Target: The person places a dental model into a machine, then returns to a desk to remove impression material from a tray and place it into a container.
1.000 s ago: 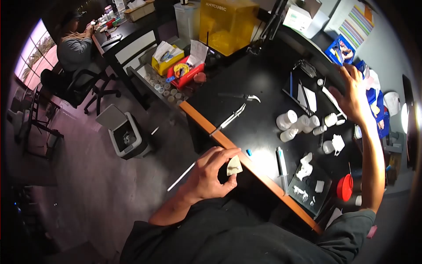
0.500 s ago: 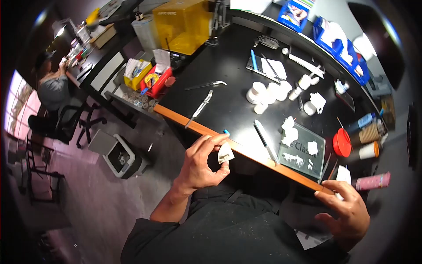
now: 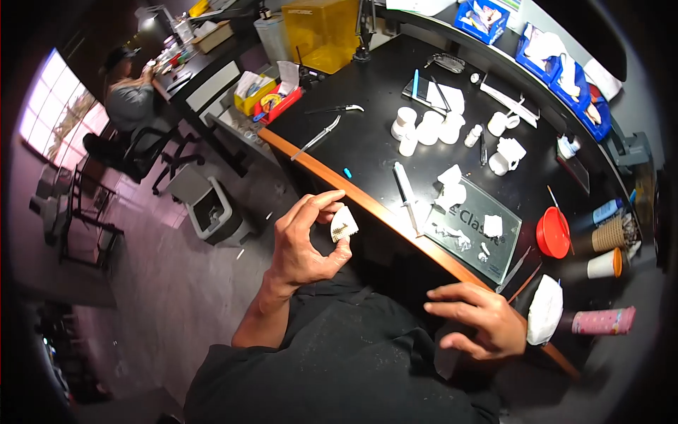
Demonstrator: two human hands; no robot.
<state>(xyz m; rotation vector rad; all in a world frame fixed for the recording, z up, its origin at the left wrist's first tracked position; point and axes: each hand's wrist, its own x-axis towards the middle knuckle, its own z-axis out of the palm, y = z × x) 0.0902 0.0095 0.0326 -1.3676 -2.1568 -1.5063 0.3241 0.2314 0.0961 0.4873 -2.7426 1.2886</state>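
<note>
Between the thumb and fingertips of my left hand (image 3: pixel 300 244) is a small cream dental model (image 3: pixel 344 224), with a ridged, toothed edge and darker marks on its face. It is held up in front of the table's wooden edge (image 3: pixel 378 207). My right hand (image 3: pixel 484 321) hovers at that edge with its fingers apart and nothing in them. Beyond it lies a glass slab (image 3: pixel 470 212) bearing white lumps and crumbs. Left of the slab is a white syringe-like tool (image 3: pixel 405 187), and a small blue cap (image 3: pixel 347 172) sits near the edge.
White jars (image 3: pixel 427 128) stand mid-table, with tweezers (image 3: pixel 318 138) to their left. On the right are a red bowl (image 3: pixel 552 232), a white tissue (image 3: pixel 545 311) and a pink cylinder (image 3: pixel 604 321). A bin (image 3: pixel 212 212) stands on the floor; another person (image 3: pixel 131 99) sits at a far bench.
My right hand has moved left, away from the white tissue, fingers still spread. My left hand keeps the dental model, turned slightly. The whole view has shifted with my head.
</note>
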